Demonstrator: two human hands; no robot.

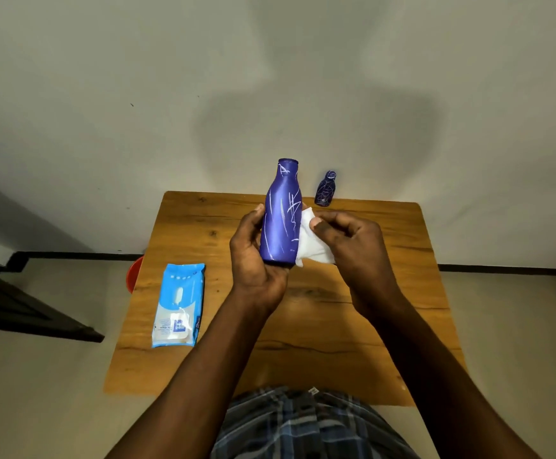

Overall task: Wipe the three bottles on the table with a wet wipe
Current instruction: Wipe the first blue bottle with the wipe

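Blue bottle point(280, 213) streaked with white scribbles, upright, white wipe point(313, 243) alongside

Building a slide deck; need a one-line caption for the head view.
Left hand holds a scribbled blue bottle while the right hand presses a wet wipe against it.

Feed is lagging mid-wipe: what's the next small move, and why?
Probably drag the wipe up across the bottle. The left hand holds it upright, the right hand pinches the wipe against its right side, and white scribbles still cover the front.
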